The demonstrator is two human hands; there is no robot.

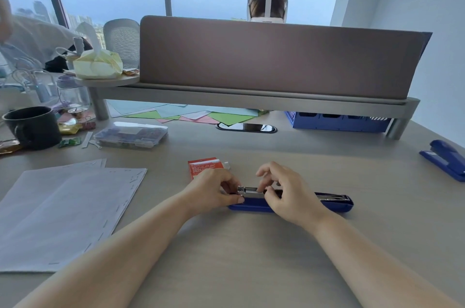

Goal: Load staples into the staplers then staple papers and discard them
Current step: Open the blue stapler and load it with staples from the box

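Observation:
A blue stapler [327, 203] lies unfolded flat on the desk in front of me, its metal staple channel facing up. My left hand [214, 188] pinches the channel's left end. My right hand [286, 192] rests over the middle of the channel with its fingertips pressed onto it; whether it holds staples is hidden. A red staple box [201, 166] stands just behind my left hand. A stack of white papers [63, 212] with staples along its edges lies at the left. A second blue stapler [445, 159], closed, sits at the far right.
A black mug [32, 126] and a clear plastic organiser box [130, 135] stand at the back left. Coloured paper sheets [188, 114] and a blue basket [337, 122] lie under the raised shelf [251, 99]. Another person sits behind the partition [276, 56].

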